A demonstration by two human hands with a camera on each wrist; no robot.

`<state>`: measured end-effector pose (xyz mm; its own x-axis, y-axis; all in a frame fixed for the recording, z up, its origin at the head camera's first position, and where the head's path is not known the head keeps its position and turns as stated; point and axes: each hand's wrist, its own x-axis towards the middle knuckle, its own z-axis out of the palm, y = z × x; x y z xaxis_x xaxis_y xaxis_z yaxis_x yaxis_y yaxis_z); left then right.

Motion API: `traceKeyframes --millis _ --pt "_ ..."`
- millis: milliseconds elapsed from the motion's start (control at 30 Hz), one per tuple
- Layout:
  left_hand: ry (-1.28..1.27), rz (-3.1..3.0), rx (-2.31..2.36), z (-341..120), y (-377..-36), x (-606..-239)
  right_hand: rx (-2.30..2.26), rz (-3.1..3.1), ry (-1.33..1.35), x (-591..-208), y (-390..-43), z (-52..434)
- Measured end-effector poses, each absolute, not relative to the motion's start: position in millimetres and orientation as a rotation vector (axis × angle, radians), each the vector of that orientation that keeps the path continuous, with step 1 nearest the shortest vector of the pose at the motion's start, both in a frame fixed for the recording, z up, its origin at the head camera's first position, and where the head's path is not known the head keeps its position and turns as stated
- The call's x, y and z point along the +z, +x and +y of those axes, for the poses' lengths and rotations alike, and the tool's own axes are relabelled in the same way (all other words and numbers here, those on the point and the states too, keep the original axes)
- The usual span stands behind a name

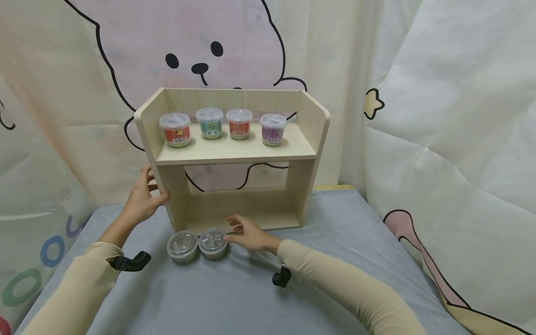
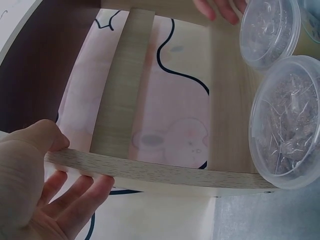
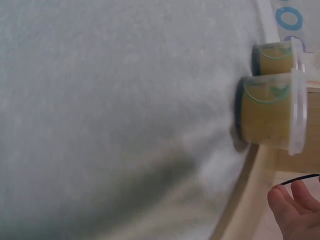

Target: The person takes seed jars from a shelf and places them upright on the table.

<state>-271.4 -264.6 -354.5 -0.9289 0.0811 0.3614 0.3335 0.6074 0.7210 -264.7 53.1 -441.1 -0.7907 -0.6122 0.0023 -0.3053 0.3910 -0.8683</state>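
Long beige sleeves are worn on both arms, reaching the wrists. A black strap mount is seen beneath each forearm, near the grey tabletop (image 1: 251,298).

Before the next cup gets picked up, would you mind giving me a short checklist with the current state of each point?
1. Left hand steadies the wooden shelf by its side panel: ok.
2. Right hand lies beside the right clear-lidded cup, fingers relaxed, not gripping: ok.
3. Both floor cups, including the left cup, stand upright with lids on: ok.
4. Top shelf already carries four cups; spare room there: not ok, tight.
5. Lower shelf bay is free: ok.
6. Lid seal tightness: cannot tell.
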Motion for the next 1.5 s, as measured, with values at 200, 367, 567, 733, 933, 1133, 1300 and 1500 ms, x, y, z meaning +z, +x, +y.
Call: traceKeyframes --millis 200,367,567,733,933,1133,1300,1500 --pt "-0.338 -2.539 -1.223 -264.2 -272.0 -354.9 -1.353 2.343 -0.869 -420.6 -267.0 64.4" --pt "-0.342 -2.519 -1.223 -264.6 -273.3 -357.2 -1.382 2.349 -0.931 -399.0 -262.6 72.0" --pt "-0.335 -2.509 -1.233 -264.7 -272.9 -358.5 -1.385 2.372 -0.976 -378.0 -257.3 81.3" --pt "-0.33 -2.512 -1.235 -263.2 -273.8 -359.1 -1.402 2.388 -0.987 -364.6 -255.4 91.2" --pt "-0.322 -2.514 -1.242 -263.1 -273.7 -358.1 -1.453 2.443 -1.002 -349.1 -259.4 101.4" --pt "-0.311 -2.53 -1.237 -263.6 -272.4 -357.2 -1.482 2.483 -1.024 -333.5 -262.3 110.6" --pt "-0.321 -2.522 -1.242 -263.0 -272.5 -357.2 -1.557 2.481 -1.056 -314.7 -262.5 116.8" --pt "-0.331 -2.512 -1.245 -263.1 -272.2 -358.2 -1.603 2.496 -1.078 -292.5 -264.6 124.4"
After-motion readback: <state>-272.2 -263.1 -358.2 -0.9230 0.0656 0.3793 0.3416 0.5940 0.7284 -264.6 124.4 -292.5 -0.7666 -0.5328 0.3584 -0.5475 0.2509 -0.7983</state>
